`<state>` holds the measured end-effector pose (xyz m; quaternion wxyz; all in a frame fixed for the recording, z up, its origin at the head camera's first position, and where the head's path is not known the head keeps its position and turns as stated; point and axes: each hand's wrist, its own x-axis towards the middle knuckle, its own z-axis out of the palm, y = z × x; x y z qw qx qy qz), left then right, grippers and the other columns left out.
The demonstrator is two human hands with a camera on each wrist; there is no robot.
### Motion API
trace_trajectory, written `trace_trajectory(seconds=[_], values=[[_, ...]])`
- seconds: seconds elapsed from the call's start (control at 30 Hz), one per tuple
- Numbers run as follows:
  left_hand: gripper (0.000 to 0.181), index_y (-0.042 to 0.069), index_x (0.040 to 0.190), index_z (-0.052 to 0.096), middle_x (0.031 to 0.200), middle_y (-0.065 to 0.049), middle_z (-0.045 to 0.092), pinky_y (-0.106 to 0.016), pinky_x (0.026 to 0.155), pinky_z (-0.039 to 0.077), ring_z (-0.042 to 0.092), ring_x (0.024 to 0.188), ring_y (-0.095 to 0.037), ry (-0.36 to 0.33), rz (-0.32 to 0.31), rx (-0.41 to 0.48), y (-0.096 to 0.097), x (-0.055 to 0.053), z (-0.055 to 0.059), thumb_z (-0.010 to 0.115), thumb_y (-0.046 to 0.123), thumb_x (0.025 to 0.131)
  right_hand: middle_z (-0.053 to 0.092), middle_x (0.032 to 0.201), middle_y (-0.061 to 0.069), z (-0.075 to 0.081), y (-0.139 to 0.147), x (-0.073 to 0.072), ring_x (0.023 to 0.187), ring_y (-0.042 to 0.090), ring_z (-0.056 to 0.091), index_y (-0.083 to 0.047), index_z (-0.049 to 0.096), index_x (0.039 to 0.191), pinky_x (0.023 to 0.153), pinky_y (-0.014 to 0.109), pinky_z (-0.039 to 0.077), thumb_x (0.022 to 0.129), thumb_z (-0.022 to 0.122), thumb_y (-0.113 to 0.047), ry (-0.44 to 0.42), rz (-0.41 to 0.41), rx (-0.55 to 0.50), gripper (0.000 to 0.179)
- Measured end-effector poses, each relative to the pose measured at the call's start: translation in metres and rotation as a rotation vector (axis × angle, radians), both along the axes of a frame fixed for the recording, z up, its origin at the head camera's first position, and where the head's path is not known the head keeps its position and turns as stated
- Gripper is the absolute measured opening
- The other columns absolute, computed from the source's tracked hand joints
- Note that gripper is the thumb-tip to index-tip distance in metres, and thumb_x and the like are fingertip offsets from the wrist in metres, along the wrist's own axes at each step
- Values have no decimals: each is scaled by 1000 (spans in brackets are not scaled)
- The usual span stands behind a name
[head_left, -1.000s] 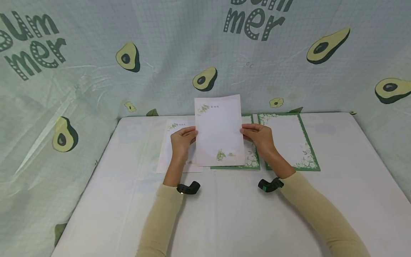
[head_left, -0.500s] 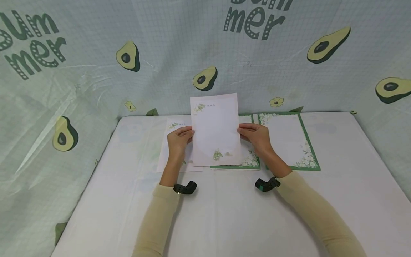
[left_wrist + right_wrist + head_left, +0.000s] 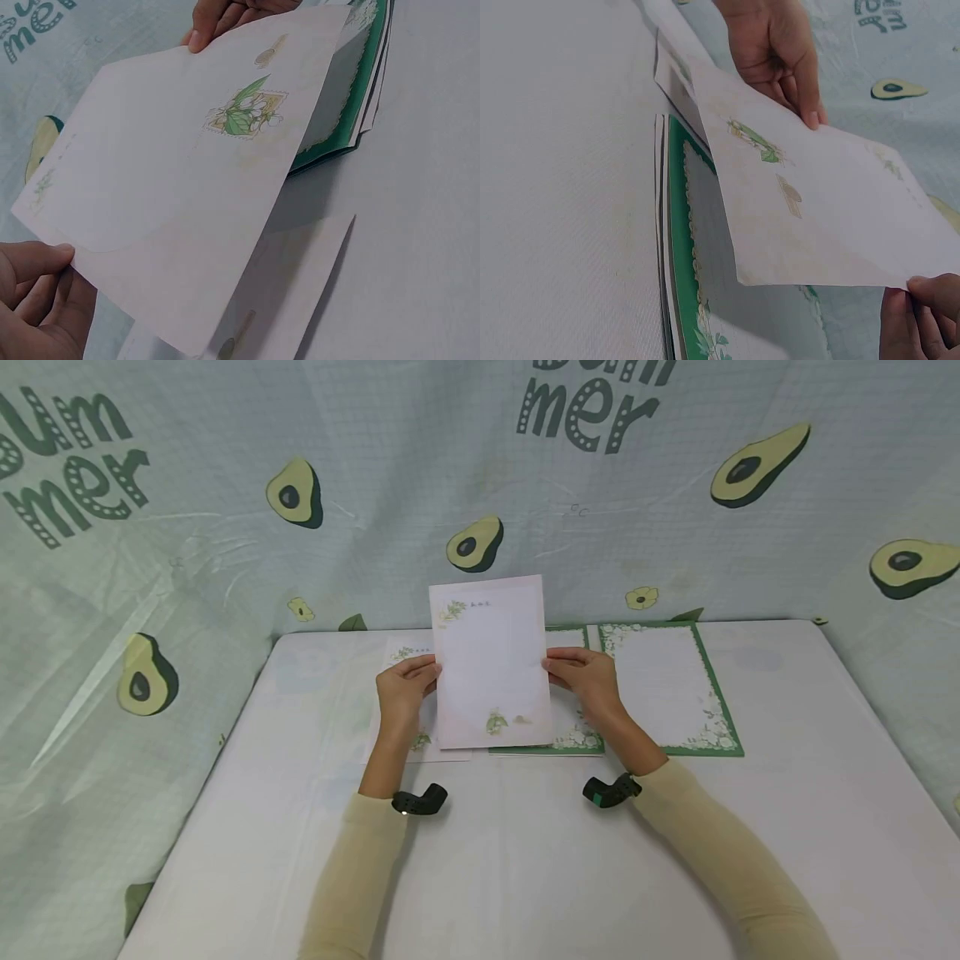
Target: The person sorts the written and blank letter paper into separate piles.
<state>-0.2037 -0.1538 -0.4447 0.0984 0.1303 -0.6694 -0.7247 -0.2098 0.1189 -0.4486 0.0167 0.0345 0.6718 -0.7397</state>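
Note:
A pale pink sheet of stationery paper (image 3: 491,660), with small green plant prints at its upper left and lower middle, is held up over the table. My left hand (image 3: 405,693) pinches its left edge between thumb and fingers. On the opposite edge my right hand (image 3: 592,681) pinches it the same way. Behind the raised paper, a similar pink sheet (image 3: 452,754) lies on the table at the left, partly covered from view. A stack of green-bordered sheets (image 3: 679,247) lies beneath and to the right, its upper left hidden by the raised paper.
Another green-bordered sheet (image 3: 660,685) with white flowers lies at the right, near the table's back edge. The table has a white cover (image 3: 495,868). Behind it hangs a pale curtain (image 3: 390,468) printed with avocados and lettering.
Both hands have moved left together with the pink paper, bringing it further over the left sheet. More of the green-bordered stack shows at its right. The head view has shifted slightly.

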Motion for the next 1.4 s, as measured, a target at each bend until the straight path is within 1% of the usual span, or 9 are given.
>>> trace_trajectory(seconds=[0.13, 0.27, 0.43, 0.6, 0.77, 1.0, 1.2, 1.4], values=[[21, -6, 111, 74, 98, -13, 77, -25, 77, 62, 74, 86, -13, -11, 1, -16, -6, 0, 2, 74, -2, 91, 74, 103, 10, -1, -4, 0, 91, 12, 74, 7, 70, 115, 84, 28, 61, 92, 76, -7, 20, 6, -21, 28], [21, -7, 112, 73, 98, -11, 77, -24, 77, 62, 73, 87, -12, -22, -5, -14, -12, 0, 3, 74, -2, 91, 75, 101, 9, -2, -9, 1, 91, 13, 74, 7, 71, 113, 84, 30, 61, 91, 77, -6, 31, 0, -42, 26], [21, -8, 111, 73, 94, -7, 77, -24, 77, 62, 73, 87, -12, -8, -6, -18, -19, 0, 6, 74, -3, 91, 75, 101, 10, -1, -15, 1, 91, 13, 74, 8, 71, 114, 84, 30, 61, 90, 78, -6, 32, 6, -64, 28], [22, -9, 112, 72, 92, -5, 76, -23, 77, 62, 73, 88, -13, -13, -13, -21, -24, 1, 11, 74, -3, 91, 75, 102, 13, -2, -21, 0, 89, 13, 74, 10, 70, 114, 85, 31, 61, 90, 78, -5, 27, -4, -89, 30], [21, -7, 111, 73, 91, -3, 76, -22, 76, 62, 73, 88, -13, -19, -3, -32, -29, 1, 15, 74, -4, 90, 74, 106, 16, -3, -27, -1, 90, 13, 74, 11, 70, 115, 85, 31, 61, 90, 78, -4, 29, -2, -96, 30], [21, -7, 111, 73, 93, -6, 77, -22, 75, 62, 73, 86, -11, -23, -12, -76, -32, 0, 22, 74, -2, 91, 75, 102, 13, -1, -32, 0, 89, 14, 74, 11, 70, 112, 82, 30, 62, 90, 76, 1, 33, -17, -131, 26], [23, -7, 114, 72, 95, -4, 75, -22, 77, 61, 72, 89, -12, -35, -31, -122, -37, 0, 23, 73, -1, 92, 75, 104, 15, 1, -35, 3, 89, 14, 74, 11, 70, 113, 82, 30, 62, 90, 76, 1, 20, -10, -138, 27], [25, -6, 117, 71, 106, -14, 74, -25, 82, 61, 72, 90, -11, -43, -55, -164, -42, 1, 24, 73, 2, 93, 74, 104, 15, 1, -39, 4, 89, 13, 74, 12, 70, 113, 83, 30, 62, 90, 75, 2, 19, -2, -144, 26]])
